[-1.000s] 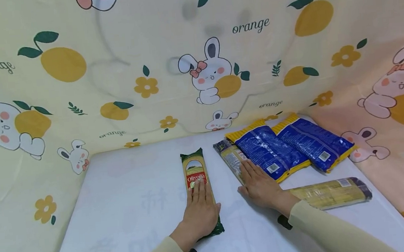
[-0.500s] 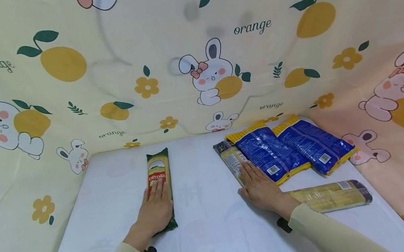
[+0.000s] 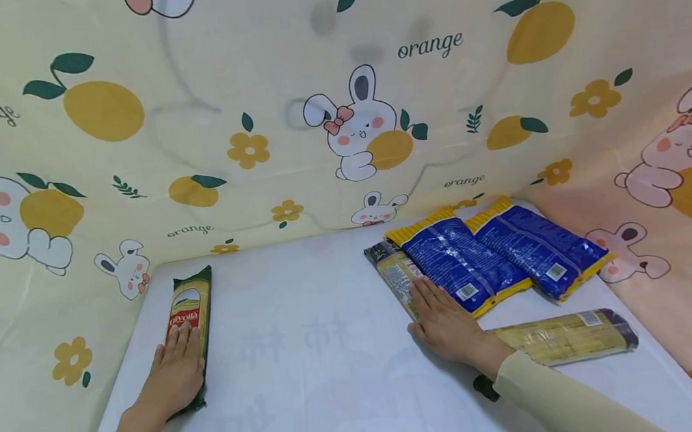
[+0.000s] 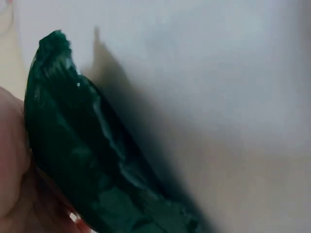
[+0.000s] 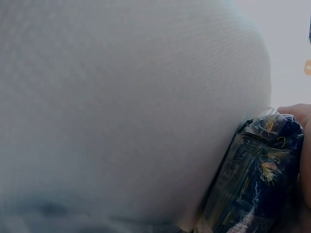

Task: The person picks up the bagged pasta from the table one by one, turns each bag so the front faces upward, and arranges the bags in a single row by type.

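On the white table (image 3: 336, 381) we see the green pasta packet (image 3: 191, 319) at the far left edge, long axis running away from us, directly under our flat, open left hand (image 3: 175, 378), while our open right hand (image 3: 448, 324) rests flat on the dark pasta packet (image 3: 391, 274).

**Open lane mid-table, clutter right of it**

Landmark: the white table (image 3: 321, 355). Its middle strip is bare from the near edge to the back; a hand passes freely there. The left edge is taken by the green pasta pack (image 3: 190, 326) with the left hand (image 3: 171, 379) flat on it, and the curtain (image 3: 48, 269) is tight beside it. The right half is blocked: the dark-ended pasta pack (image 3: 390, 270) under the right hand (image 3: 448, 324), two blue bags (image 3: 497, 251) overlapping behind it, and a yellow pasta pack (image 3: 569, 335) lying crosswise near the right edge. The curtain closes the back and right sides.
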A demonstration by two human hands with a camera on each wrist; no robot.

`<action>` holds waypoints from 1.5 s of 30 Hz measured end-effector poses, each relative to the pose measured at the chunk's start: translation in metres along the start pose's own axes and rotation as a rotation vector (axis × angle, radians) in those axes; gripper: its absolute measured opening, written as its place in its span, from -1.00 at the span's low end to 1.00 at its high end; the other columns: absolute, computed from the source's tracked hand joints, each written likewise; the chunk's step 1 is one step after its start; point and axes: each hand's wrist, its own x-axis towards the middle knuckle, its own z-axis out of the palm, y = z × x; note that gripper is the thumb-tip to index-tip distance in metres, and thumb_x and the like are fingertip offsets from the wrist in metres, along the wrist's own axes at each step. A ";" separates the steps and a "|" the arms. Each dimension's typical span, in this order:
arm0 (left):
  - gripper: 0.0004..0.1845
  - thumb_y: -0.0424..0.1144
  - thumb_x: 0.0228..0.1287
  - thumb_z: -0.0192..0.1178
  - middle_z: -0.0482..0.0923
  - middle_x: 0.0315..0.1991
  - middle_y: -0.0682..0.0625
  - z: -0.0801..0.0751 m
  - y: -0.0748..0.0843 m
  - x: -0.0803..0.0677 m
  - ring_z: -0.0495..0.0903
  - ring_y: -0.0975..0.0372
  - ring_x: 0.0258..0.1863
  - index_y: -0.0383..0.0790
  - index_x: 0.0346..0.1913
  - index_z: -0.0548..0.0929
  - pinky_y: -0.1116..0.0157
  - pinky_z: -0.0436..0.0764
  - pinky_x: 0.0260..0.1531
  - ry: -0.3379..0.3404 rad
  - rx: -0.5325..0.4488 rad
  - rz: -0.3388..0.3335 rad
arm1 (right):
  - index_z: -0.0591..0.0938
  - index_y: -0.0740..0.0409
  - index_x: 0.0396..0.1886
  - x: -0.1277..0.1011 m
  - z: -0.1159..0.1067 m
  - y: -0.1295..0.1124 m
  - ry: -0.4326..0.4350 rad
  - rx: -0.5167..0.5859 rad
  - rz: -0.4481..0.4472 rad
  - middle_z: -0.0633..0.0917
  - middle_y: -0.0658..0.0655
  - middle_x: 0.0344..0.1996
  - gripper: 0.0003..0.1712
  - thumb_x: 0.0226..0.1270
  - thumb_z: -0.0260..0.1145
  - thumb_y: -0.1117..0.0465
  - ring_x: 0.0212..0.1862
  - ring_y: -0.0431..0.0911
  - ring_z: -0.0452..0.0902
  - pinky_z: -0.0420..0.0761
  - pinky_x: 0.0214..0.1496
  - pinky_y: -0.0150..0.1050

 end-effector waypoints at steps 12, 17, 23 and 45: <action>-0.30 -0.31 0.52 0.03 -0.03 0.56 -0.63 0.000 -0.034 -0.005 -0.08 -0.47 0.58 -0.67 0.54 0.10 -0.52 -0.05 0.40 0.015 -0.059 -0.024 | 0.10 0.41 0.66 0.001 0.000 -0.001 -0.009 0.003 0.012 0.09 0.41 0.67 -0.10 0.64 0.19 -0.05 0.69 0.30 -0.05 0.10 0.65 0.24; -0.25 -0.16 0.65 -0.01 -0.12 0.58 -0.63 0.002 -0.035 -0.006 -0.24 -0.43 0.62 -0.64 0.58 0.02 -0.50 -0.15 0.44 -0.010 -0.125 -0.027 | 0.10 0.42 0.66 0.001 0.000 -0.001 -0.011 0.007 0.016 0.08 0.42 0.67 -0.10 0.64 0.19 -0.05 0.69 0.30 -0.06 0.10 0.65 0.24; -0.18 0.04 0.70 -0.08 -0.17 0.61 -0.60 0.005 -0.036 -0.007 -0.33 -0.39 0.64 -0.60 0.61 -0.02 -0.50 -0.22 0.44 -0.020 -0.130 -0.020 | 0.09 0.46 0.65 0.001 -0.001 -0.008 -0.010 0.033 0.029 0.07 0.44 0.66 -0.11 0.65 0.17 -0.02 0.69 0.32 -0.08 0.08 0.65 0.25; -0.15 -0.02 0.62 0.11 -0.06 0.64 -0.49 -0.012 0.066 0.033 -0.13 -0.36 0.65 -0.54 0.63 0.03 -0.38 -0.03 0.52 0.020 -0.080 0.105 | 0.21 0.52 0.58 -0.004 0.013 -0.100 0.031 0.143 0.063 0.23 0.51 0.58 -0.17 0.64 0.17 -0.01 0.65 0.36 0.05 0.22 0.60 0.26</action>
